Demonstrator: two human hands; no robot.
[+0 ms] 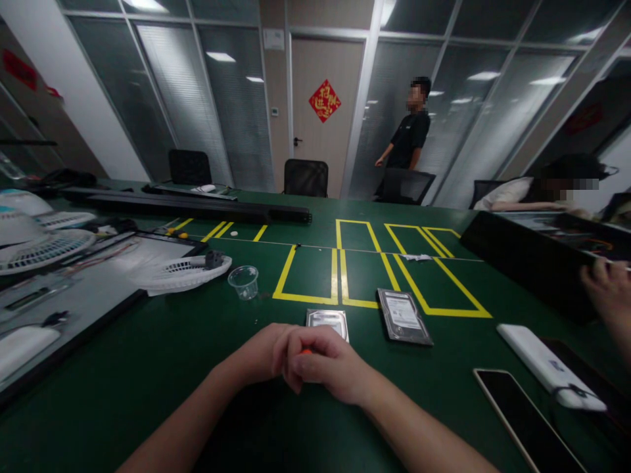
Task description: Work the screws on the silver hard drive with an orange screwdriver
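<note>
My left hand [266, 351] and my right hand [331, 363] meet over the front of the table, fingers curled together. A bit of an orange object [306, 352] peeks out between the fingers of my right hand; its kind cannot be told. My left hand is closed, and what it may hold is hidden. Just behind my hands lies a hard drive [326, 318], partly covered by them. A second hard drive [404, 318], label up, lies farther right, overlapping a yellow tape outline.
On the green table [276, 427] stand a clear plastic cup [243, 284], a white fan grille [182, 272] and a phone [525, 417]. A white power bank [549, 368] lies by a black case [527, 263], where another person's hand [608, 295] rests. Two people are beyond.
</note>
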